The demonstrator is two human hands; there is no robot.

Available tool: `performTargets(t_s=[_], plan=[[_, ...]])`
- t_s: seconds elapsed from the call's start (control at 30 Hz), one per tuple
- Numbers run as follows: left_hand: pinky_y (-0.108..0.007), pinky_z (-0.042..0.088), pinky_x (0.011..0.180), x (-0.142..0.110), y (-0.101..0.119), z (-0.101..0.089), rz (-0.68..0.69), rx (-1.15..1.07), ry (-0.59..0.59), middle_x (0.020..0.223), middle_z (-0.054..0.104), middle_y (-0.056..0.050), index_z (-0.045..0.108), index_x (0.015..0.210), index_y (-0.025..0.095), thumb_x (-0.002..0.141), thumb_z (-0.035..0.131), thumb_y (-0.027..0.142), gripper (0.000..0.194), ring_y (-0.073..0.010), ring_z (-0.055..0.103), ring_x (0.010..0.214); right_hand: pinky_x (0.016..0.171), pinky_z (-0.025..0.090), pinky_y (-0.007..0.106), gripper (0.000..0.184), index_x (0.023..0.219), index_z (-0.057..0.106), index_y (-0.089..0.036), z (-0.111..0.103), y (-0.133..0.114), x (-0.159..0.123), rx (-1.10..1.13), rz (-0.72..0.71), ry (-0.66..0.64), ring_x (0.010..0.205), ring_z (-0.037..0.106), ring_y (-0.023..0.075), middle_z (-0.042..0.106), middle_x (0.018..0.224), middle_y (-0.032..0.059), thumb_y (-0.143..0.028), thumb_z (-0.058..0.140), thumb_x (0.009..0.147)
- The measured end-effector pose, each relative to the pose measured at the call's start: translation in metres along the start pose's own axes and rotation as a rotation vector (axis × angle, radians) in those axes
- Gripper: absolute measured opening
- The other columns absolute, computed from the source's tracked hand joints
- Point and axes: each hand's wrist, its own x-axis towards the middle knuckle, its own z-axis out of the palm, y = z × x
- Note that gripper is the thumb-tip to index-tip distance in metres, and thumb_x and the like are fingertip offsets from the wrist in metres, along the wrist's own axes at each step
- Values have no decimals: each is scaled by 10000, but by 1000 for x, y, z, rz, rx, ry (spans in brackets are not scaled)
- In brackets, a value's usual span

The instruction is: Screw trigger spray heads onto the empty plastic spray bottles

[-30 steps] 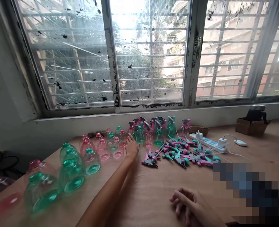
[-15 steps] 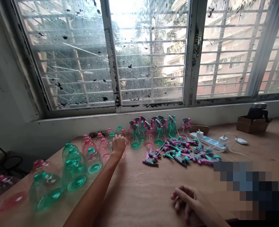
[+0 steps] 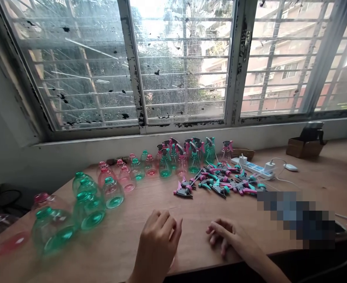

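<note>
My left hand is low at the table's front edge, back toward me, its fingers curled round what looks like a clear pink bottle, almost all of it hidden behind the hand. My right hand rests beside it on the wooden table, fingers loosely bent and apart, holding nothing. Farther off lies a heap of pink and teal spray triggers. Capless pink bottles and teal bottles stand at the left. Bottles with triggers fitted stand at the back by the window.
A white power strip with plugs and a cable lies at the right rear, with a white mouse and a cardboard box beyond. A blurred patch covers something at the front right. Barred windows run along the back wall.
My left arm was stretched out to the pink bottles near the window; it has drawn back to the front edge with fingers curled. One pink bottle is gone from that group. My right hand stayed put.
</note>
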Motion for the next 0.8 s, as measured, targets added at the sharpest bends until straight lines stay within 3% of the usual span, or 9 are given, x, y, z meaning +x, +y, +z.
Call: performTargets(t_s=[0.23,0.37,0.43,0.53,0.63,0.7,0.8], plan=[[-273,394,558,50,-9,5,-55,-119,-60,666,673,-12,635,631,185,980,624,252,357,-180,621,602,393,528,186,505,900,743,-143,2,3,1,23,-33,37,610,684,171,727,713,46,-640,747,806],[-249,353,527,70,6,11,-42,-173,-113,611,686,14,634,575,204,927,698,279,365,-169,641,579,381,523,181,487,911,738,-138,3,2,0,31,-47,42,596,676,165,713,693,38,-617,740,824],[-251,315,498,73,14,14,-104,-181,-101,601,708,6,660,587,210,900,722,286,328,-184,661,561,380,522,183,484,920,736,-140,3,1,-1,30,-47,50,601,676,168,715,694,38,-615,737,827],[-259,292,483,67,20,15,-322,-173,7,672,770,-46,740,822,204,930,675,278,146,-246,712,575,377,519,189,485,923,730,-146,3,0,-2,25,-37,57,603,676,173,716,701,37,-619,741,818],[-260,360,499,44,20,12,-487,-209,152,767,799,-40,710,1011,224,962,631,303,122,-261,747,632,396,531,212,491,930,727,-156,1,0,-1,17,-30,60,639,693,194,716,721,41,-631,739,809],[-257,428,537,24,21,12,-498,-258,229,794,786,-18,690,924,245,988,575,281,136,-234,754,686,439,553,236,477,937,731,-167,1,1,-1,-2,-42,72,747,723,232,731,802,64,-628,737,811],[-284,499,635,4,26,21,-437,-317,320,767,744,-20,667,858,245,998,518,310,214,-230,734,729,500,566,258,423,977,726,-194,4,1,-2,-50,-98,61,1019,719,305,740,1078,110,-588,734,826]])
